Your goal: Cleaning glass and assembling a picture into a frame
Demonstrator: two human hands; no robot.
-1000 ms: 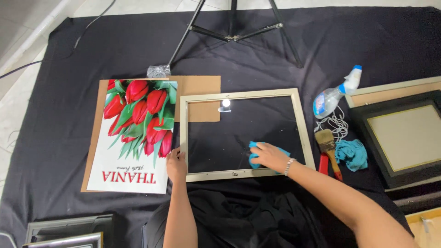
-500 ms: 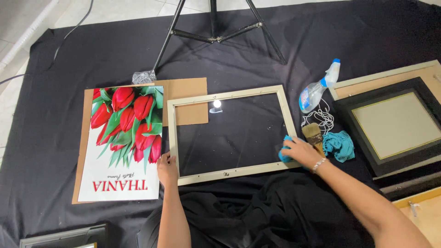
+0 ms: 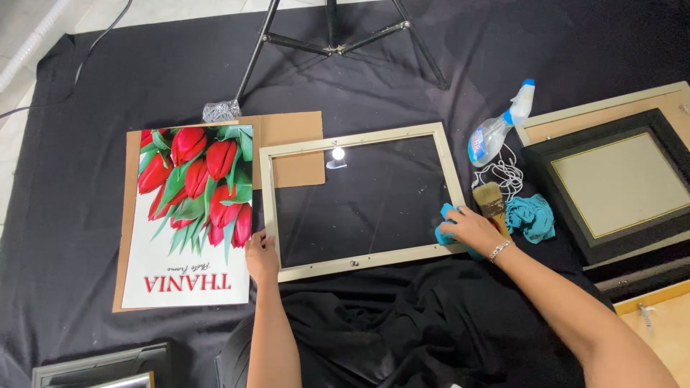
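Both forearms were bare and extended forward from the lower edge of the view. The left hand (image 3: 261, 256) lay palm down, fingers curled and pressing flat. The right hand (image 3: 471, 230) reached further out and right, fingers bunched downward, a bracelet at the wrist.

The right hand (image 3: 471, 230) with its blue cloth (image 3: 445, 228) has slid from the glass's lower middle to the frame's (image 3: 359, 262) right corner
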